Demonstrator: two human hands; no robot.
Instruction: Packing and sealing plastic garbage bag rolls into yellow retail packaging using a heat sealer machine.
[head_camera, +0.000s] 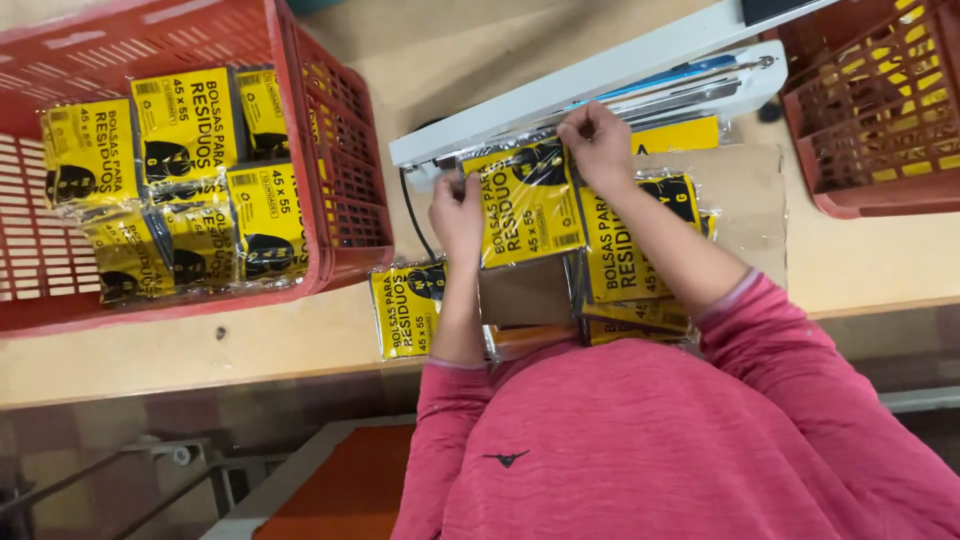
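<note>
Pink sleeves (640, 440) closest to the lens, filling the lower frame. Beyond them, yellow packet (528, 205) of folded bags in clear wrap — held upright-ish over the bench, top edge tucked against the white sealing machine (600, 75). Left hand (457, 212) pinching the packet's left edge, fingers closed on the film. Right hand (597, 140) gripping the top right corner, fingers curled down and pressed onto the wrap just beside the machine's bar. Under and right of the held packet: loose stack of matching yellow packets (630, 255), overlapping, partly hidden by the right forearm. One more packet (405, 310) flat on the bench, just left of the left wrist, near the bench edge. Brown cardboard sheet (745, 200) beneath the stack. Black cable (412, 215) running down from the machine. Red crate (335, 150) at left, holding several yellow packets in rows. Second red crate (870, 110) at far right, yellow showing through its lattice. Beige bench top (250, 350) — tiled floor below.
</note>
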